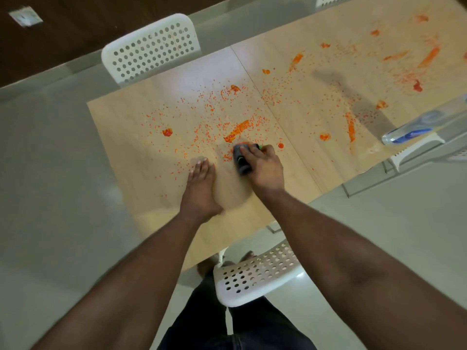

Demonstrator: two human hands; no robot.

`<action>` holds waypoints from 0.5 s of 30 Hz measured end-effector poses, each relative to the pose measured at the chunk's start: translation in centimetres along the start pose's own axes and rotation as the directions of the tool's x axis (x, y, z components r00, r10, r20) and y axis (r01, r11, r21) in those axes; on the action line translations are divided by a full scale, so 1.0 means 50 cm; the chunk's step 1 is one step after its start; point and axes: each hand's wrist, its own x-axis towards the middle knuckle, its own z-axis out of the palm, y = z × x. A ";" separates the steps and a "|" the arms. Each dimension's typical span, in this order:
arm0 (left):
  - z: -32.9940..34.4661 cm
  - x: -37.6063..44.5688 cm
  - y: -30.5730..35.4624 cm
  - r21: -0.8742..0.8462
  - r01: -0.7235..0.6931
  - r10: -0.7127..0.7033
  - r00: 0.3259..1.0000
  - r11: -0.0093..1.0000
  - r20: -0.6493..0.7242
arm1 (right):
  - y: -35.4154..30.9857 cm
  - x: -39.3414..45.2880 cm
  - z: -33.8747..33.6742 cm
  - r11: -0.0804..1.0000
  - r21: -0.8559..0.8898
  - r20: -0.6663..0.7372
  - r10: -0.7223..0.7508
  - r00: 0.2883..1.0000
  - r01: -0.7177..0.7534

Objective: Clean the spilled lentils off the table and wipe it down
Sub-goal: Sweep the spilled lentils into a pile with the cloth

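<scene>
Orange lentils lie scattered in grains and smeared heaps across the light wooden table. My right hand grips a small dark grey cleaning tool with a green edge, pressed on the tabletop just below the largest central heap. My left hand rests flat on the table, fingers straight and together, a little left of the tool, among loose grains.
A white perforated chair stands at the table's far side and another at the near edge by my legs. A clear plastic bottle with a blue label lies at the right. More lentil smears cover the right half.
</scene>
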 end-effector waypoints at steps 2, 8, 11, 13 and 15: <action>-0.004 0.000 0.017 -0.017 0.003 -0.003 1.000 1.000 0.000 | 0.002 -0.052 -0.003 0.999 0.009 -0.036 -0.038 0.999 0.038; -0.015 0.039 0.078 -0.012 -0.020 0.020 1.000 1.000 -0.005 | 0.054 -0.253 0.014 0.996 -0.036 -0.027 -0.081 0.996 0.080; -0.002 0.065 0.102 -0.009 -0.017 0.017 0.999 1.000 -0.032 | 0.090 -0.238 0.016 0.996 -0.040 -0.028 -0.081 0.996 0.080; 0.004 0.072 0.109 -0.012 -0.001 0.001 0.999 1.000 -0.046 | 0.103 -0.191 0.013 0.996 -0.024 -0.046 -0.087 0.995 0.086; 0.010 0.079 0.113 -0.023 0.035 -0.036 0.997 0.999 -0.071 | 0.115 -0.121 0.008 0.999 -0.001 -0.045 -0.048 0.998 0.048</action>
